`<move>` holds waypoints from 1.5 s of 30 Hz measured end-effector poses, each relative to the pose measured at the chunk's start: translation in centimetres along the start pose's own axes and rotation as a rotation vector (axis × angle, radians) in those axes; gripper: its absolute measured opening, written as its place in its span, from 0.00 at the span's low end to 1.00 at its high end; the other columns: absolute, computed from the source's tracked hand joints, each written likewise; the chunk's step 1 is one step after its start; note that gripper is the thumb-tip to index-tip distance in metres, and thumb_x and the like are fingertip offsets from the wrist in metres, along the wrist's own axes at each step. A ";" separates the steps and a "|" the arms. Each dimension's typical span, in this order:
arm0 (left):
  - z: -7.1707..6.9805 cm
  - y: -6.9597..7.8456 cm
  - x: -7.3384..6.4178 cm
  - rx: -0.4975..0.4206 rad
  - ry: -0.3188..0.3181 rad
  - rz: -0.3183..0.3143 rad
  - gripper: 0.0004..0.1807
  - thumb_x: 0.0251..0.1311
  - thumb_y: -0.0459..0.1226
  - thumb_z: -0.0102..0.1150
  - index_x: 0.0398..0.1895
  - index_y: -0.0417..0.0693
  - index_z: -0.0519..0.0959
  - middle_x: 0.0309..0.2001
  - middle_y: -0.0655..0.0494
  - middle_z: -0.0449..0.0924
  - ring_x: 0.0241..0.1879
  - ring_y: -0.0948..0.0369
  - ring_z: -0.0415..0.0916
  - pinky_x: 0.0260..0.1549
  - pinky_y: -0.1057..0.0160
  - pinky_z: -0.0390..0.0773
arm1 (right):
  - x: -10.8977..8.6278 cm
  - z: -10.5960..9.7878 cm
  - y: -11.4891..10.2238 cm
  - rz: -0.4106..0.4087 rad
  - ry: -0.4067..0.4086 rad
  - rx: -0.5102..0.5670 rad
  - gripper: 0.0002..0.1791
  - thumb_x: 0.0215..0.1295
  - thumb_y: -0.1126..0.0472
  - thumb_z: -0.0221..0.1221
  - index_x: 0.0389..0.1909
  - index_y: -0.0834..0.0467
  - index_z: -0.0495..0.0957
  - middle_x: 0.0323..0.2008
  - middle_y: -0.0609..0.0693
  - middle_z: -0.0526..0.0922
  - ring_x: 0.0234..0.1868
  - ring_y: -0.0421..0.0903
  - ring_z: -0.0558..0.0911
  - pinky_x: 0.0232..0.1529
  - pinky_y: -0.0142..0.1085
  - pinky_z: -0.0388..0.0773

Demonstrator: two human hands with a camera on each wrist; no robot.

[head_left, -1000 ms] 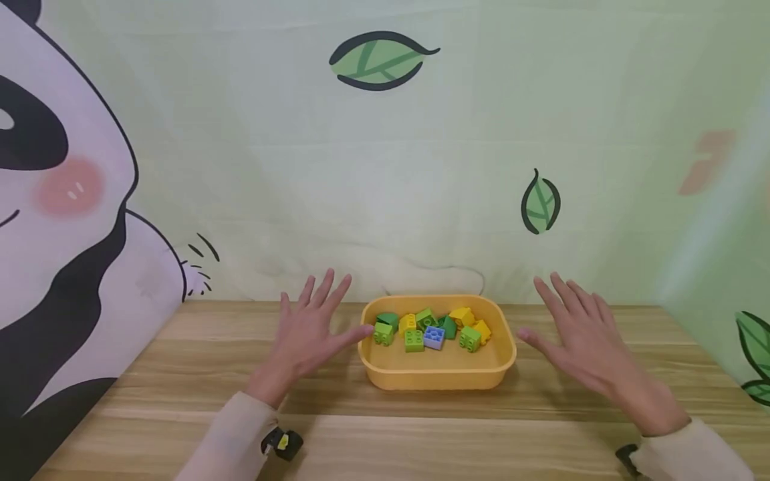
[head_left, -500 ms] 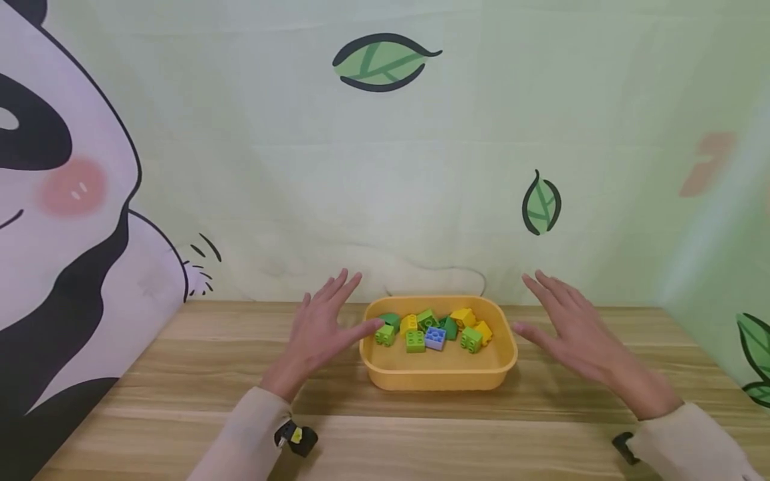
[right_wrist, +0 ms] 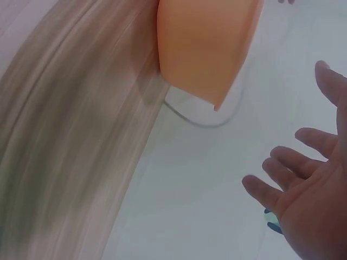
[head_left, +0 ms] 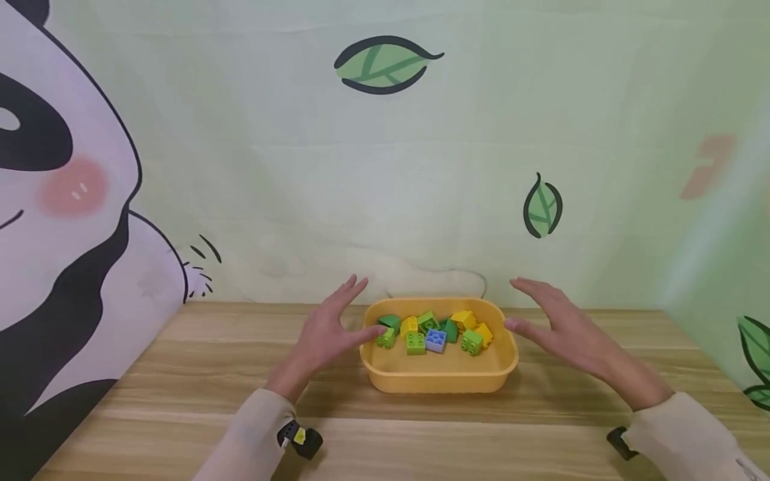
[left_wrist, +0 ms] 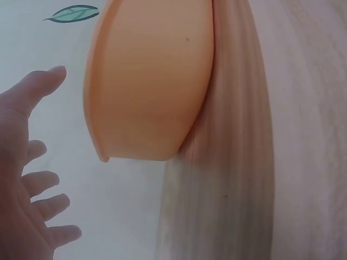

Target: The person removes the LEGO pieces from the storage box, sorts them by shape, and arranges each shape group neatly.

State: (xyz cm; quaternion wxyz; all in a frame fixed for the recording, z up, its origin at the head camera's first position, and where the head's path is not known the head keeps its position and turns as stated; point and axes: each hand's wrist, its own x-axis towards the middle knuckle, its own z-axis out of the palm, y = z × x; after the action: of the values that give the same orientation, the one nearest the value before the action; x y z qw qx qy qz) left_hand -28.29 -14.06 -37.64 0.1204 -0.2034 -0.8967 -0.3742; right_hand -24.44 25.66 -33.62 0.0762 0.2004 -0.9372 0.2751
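An orange-yellow plastic basin point(head_left: 439, 383) stands on the wooden table, with toy building bricks inside: light green point(head_left: 415, 344), blue point(head_left: 436, 341), yellow point(head_left: 464, 320) and dark green point(head_left: 449, 330). My left hand point(head_left: 325, 337) hovers at the basin's left end, thumb tip overlapping the rim in the head view. On the other side, my right hand point(head_left: 568, 334) is held at the right end, thumb near the rim. Both hands have spread, relaxed fingers and hold nothing. Each wrist view shows a gap between the hand and the basin wall point(left_wrist: 152, 81).
Behind the table point(head_left: 457, 441) hangs a pale green cloth backdrop point(head_left: 289, 167) with printed leaves and a panda point(head_left: 90, 180). A thin cord point(right_wrist: 200, 124) shows low behind the basin. Small black devices point(head_left: 307, 442) are strapped to the wrists.
Both hands have moved inward, closer to the basin's two ends, and their fingers look less spread. The basin and bricks have stayed in place.
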 end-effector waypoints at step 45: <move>2.6 -2.0 -0.6 -0.070 -0.080 0.014 0.45 0.61 0.49 0.76 0.78 0.40 0.70 0.81 0.46 0.61 0.78 0.40 0.59 0.74 0.36 0.61 | 2.2 2.0 -0.3 -0.240 0.003 -0.041 0.28 0.63 0.66 0.75 0.64 0.64 0.80 0.61 0.61 0.84 0.59 0.62 0.83 0.58 0.59 0.83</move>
State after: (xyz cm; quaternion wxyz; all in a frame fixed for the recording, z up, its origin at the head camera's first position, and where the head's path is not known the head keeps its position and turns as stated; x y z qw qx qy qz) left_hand -28.82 -13.60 -40.91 0.0797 -0.2285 -0.8857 -0.3963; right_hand -26.35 23.62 -34.66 0.1142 0.3089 -0.9119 0.2449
